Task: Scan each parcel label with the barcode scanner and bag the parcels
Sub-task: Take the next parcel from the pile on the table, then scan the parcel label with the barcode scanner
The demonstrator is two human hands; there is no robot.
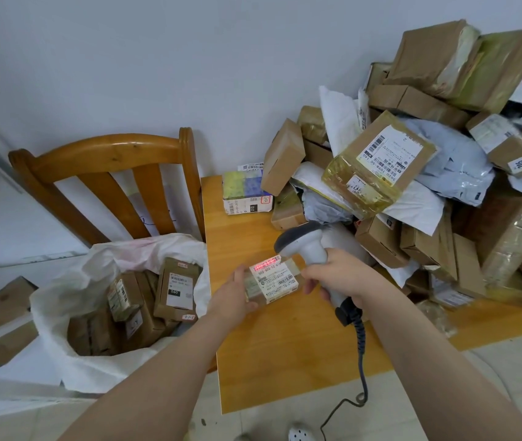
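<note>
Two grips: left hand [234, 294] holds the parcel [289, 268], right hand [339, 275] clasps the barcode scanner [309, 246]. A tilted parcel could throw the red beam [266, 267] off the label [277, 281]

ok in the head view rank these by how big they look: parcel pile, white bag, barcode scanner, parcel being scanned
1. parcel pile
2. white bag
3-4. barcode scanner and scanned parcel: too close to rank; the right hand covers the scanner's grip
</note>
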